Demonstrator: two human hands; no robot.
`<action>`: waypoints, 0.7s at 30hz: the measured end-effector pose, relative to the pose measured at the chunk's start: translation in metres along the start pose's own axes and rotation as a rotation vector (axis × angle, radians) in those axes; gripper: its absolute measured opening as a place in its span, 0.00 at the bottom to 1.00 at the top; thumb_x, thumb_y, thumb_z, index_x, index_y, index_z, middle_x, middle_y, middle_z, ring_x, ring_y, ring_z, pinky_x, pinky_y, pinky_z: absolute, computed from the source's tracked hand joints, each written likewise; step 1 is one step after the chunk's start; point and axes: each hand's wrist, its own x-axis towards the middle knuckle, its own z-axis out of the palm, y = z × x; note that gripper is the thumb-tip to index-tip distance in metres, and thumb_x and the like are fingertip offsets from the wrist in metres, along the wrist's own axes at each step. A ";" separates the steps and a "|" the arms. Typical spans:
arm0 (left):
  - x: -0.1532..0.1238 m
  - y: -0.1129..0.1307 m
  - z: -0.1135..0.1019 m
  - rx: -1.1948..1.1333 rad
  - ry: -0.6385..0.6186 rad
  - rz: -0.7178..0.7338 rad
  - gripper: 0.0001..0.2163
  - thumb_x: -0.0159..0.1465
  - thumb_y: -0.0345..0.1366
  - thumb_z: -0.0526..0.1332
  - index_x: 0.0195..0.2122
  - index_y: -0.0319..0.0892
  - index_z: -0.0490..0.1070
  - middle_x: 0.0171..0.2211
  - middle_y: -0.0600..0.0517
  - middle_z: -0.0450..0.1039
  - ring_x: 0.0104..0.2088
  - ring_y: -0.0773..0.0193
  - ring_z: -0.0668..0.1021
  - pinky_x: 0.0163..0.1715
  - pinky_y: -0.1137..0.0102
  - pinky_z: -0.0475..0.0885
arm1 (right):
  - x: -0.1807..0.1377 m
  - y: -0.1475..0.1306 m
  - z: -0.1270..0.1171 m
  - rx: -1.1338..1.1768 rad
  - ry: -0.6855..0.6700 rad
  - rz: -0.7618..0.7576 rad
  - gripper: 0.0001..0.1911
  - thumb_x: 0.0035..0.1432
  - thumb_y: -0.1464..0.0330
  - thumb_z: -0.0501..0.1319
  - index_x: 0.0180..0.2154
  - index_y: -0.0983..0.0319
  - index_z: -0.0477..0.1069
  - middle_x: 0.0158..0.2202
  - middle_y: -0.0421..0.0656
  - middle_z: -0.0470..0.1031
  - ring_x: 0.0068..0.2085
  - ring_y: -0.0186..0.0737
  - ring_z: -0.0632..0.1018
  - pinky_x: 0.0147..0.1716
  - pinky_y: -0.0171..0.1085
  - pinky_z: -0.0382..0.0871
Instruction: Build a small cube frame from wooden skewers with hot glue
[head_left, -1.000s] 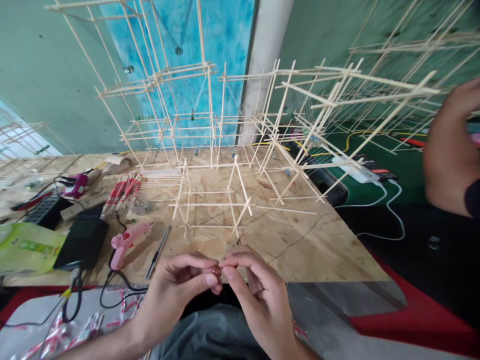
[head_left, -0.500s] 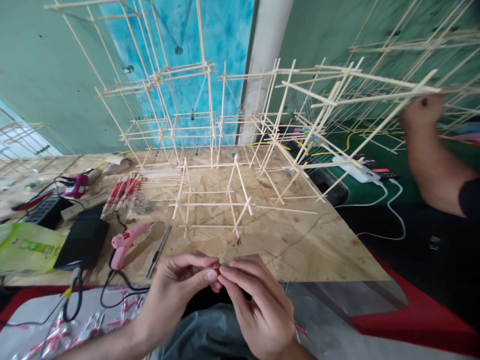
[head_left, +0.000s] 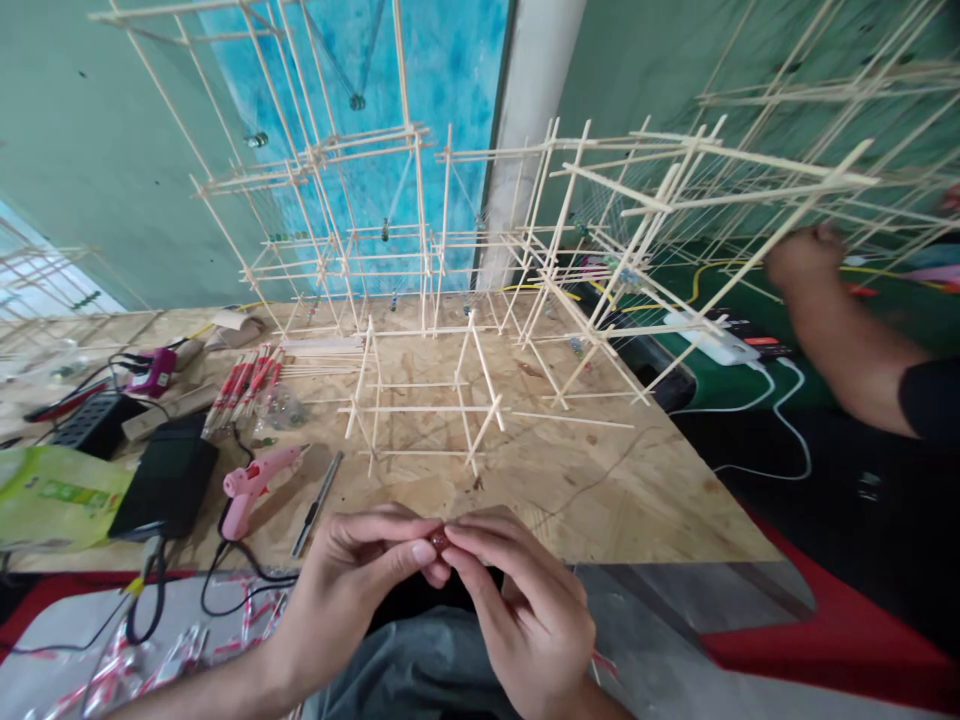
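My left hand [head_left: 352, 585] and my right hand [head_left: 517, 600] meet above my lap at the near edge of the plywood table [head_left: 600, 490]. Both pinch a small reddish-brown bead [head_left: 438, 541] between thumb and fingertips. Just beyond them on the table stands a small frame of thin wooden sticks [head_left: 424, 400]. Behind it rises a much larger stick lattice [head_left: 420, 220].
A pink glue gun [head_left: 255, 482], a metal blade [head_left: 318, 503], a black box [head_left: 166, 476], red-wrapped stick packs [head_left: 244, 380] and a green packet [head_left: 52, 497] lie at the left. Another person's arm [head_left: 847, 330] reaches into the lattice at the right. A white power strip [head_left: 712, 345] sits there.
My hands stay pinched on the bead, shifting slightly lower. The other person's hand at the right has moved left and down into the stick lattice.
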 end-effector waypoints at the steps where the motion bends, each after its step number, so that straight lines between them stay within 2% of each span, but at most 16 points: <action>1: 0.000 0.000 0.000 -0.010 -0.005 -0.008 0.06 0.64 0.32 0.72 0.42 0.48 0.86 0.32 0.51 0.83 0.33 0.66 0.83 0.38 0.72 0.78 | 0.000 0.000 0.000 0.007 -0.001 0.016 0.22 0.61 0.83 0.64 0.49 0.53 0.79 0.38 0.42 0.84 0.39 0.42 0.84 0.36 0.39 0.81; 9: 0.004 0.004 -0.002 -0.101 -0.039 -0.130 0.04 0.60 0.35 0.75 0.36 0.46 0.86 0.27 0.52 0.84 0.28 0.67 0.82 0.35 0.73 0.77 | -0.001 -0.003 0.001 0.097 -0.002 0.148 0.14 0.62 0.78 0.66 0.44 0.53 0.81 0.36 0.41 0.84 0.33 0.39 0.83 0.31 0.35 0.78; 21: 0.008 0.005 0.003 -0.156 -0.049 -0.150 0.04 0.58 0.36 0.76 0.31 0.43 0.85 0.26 0.52 0.81 0.26 0.69 0.80 0.34 0.74 0.75 | 0.004 -0.005 -0.003 0.296 -0.023 0.295 0.11 0.60 0.75 0.70 0.40 0.52 0.83 0.36 0.39 0.84 0.36 0.37 0.84 0.35 0.31 0.79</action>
